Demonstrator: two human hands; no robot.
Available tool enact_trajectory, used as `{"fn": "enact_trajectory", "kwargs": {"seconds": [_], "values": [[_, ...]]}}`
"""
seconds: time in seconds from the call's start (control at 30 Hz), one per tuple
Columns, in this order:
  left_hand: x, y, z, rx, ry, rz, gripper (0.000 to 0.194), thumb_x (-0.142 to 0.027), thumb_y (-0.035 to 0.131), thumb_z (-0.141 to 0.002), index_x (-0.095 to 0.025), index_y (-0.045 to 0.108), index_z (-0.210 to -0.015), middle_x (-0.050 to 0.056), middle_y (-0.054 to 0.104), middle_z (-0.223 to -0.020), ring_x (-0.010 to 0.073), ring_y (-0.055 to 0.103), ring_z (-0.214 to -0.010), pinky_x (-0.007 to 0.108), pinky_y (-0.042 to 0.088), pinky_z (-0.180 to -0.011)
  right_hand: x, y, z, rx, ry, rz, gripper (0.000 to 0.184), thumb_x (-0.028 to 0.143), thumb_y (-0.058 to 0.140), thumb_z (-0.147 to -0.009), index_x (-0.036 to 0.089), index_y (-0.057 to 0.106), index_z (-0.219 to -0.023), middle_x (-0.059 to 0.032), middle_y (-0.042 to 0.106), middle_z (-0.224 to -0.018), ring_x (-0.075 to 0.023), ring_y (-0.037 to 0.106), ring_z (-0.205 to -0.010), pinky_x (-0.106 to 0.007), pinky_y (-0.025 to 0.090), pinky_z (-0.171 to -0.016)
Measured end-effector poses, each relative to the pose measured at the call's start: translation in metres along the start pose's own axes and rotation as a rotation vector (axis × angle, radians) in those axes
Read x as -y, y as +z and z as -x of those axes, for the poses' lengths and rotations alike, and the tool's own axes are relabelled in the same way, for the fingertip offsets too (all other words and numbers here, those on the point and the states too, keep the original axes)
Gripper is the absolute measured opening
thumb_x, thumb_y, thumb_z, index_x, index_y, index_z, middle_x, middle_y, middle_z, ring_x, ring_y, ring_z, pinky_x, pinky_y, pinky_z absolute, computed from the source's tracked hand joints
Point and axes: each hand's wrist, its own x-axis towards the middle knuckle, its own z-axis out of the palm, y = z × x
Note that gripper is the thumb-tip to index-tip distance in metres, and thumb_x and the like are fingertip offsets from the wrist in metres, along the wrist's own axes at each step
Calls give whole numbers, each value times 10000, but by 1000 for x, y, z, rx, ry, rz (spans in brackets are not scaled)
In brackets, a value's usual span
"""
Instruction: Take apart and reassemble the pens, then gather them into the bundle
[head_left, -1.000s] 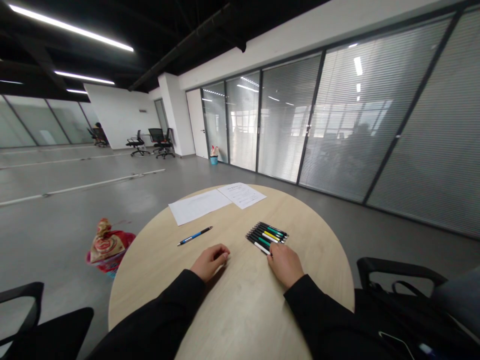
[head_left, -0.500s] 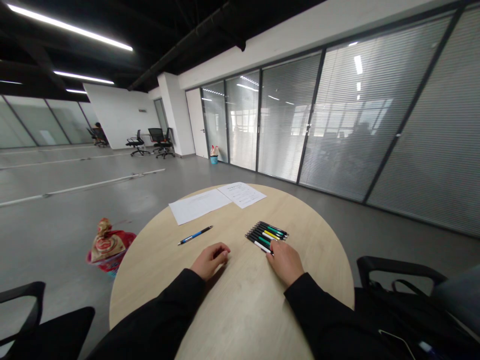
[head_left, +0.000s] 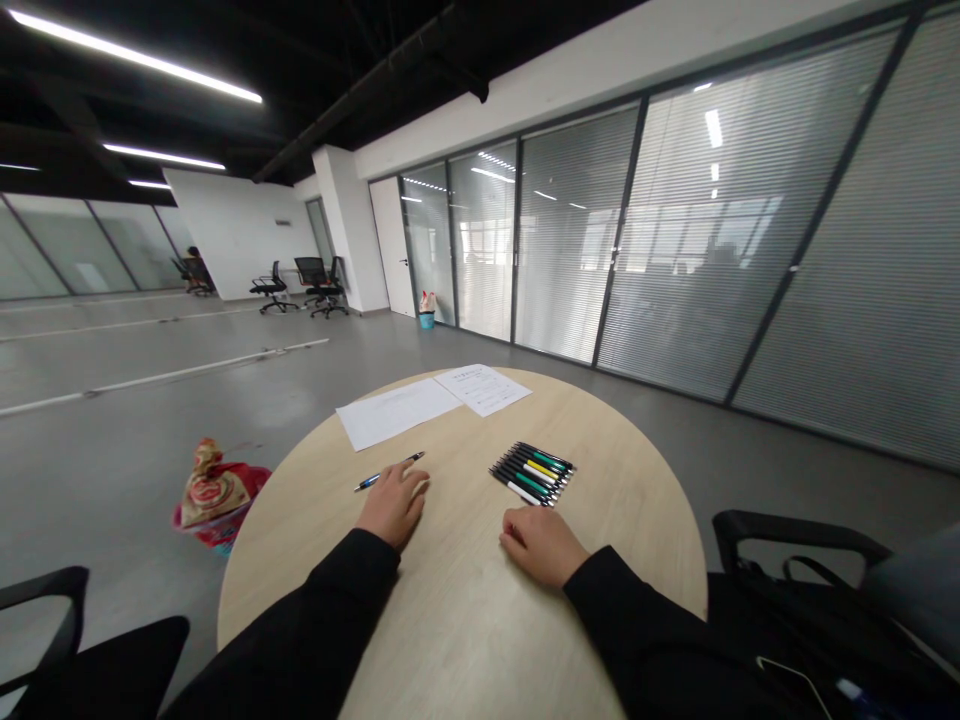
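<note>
Left hand: fingers together over the blue pen, hiding its middle.
Right hand: fingers together on the table, just below the pen row.

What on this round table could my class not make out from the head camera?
Wording on the papers: too small, head view.
Middle of the blue pen: hidden by the left hand, head view.
Exact count of the row of pens: too small, head view.
</note>
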Motion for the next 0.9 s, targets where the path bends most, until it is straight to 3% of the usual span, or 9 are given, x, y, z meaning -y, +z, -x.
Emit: {"fn": "enact_trajectory", "kwargs": {"seconds": [0.17,0.3,0.63,0.9], "values": [[11,-2,-2,83,-169,-193,370,-240,514,-859,-237,620,-1213,127,480,-1396,338,397,-1291,485,339,-1046,-3,4,-2,-4,14,-3,169,286,513,-906,190,636,-842,-23,690,-848,-140,594,-800,-249,298,-668],[12,-7,-1,129,-239,-242,386,-339,475,-894,-220,604,-1238,136,557,-1304,320,477,-1205,473,334,-1012,-5,7,-3,-24,26,-22,170,288,515,-902,193,639,-834,-15,691,-841,-136,587,-786,-247,289,-657],[-4,-15,-1,147,-200,-271,323,-301,375,-946,-181,663,-1033,130,633,-1036,284,562,-992,430,359,-875,-4,4,-4,-21,56,-69,157,277,527,-890,200,656,-847,-3,687,-805,-131,580,-745,-236,295,-644],[-3,-7,-5,205,-95,-110,333,-103,397,-900,-226,634,-1098,105,624,-1054,248,572,-965,364,409,-826,-7,4,-3,-23,58,-82,153,265,522,-885,203,655,-842,1,684,-796,-131,585,-747,-232,303,-646]]}}
